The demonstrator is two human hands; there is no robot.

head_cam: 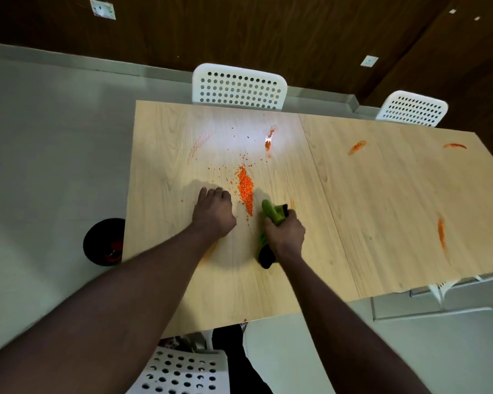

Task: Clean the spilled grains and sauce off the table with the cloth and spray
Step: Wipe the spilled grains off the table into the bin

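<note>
Two hands work on the pale wooden table (182, 280). The right hand (285, 234) is clenched round a bunched green cloth (273, 211), thumb and fingers wrapped tight. The cloth's green end sticks out ahead of the knuckles and touches the table top, and a dark part of it shows beneath the wrist. The left hand (214, 211) sits just left of it, cupped and half-curled, its fingers bent down onto the wood with nothing visible in its hold.

Between the hands and a little farther out lies a narrow heap of orange grains (246, 191), its near end just beside the cloth. Loose grains are scattered beyond and to the left of the heap. Farther still, one red sauce smear (269, 140) marks the wood under a bright glare, with a faint streak (199, 146) off to its left. More sauce smears (357, 147) dot the right half of the table, past a seam in the top.

White perforated chairs (238, 86) stand at the far edge and one at the near edge. On the floor by the table's left edge sits a dark round bin (104, 241).
</note>
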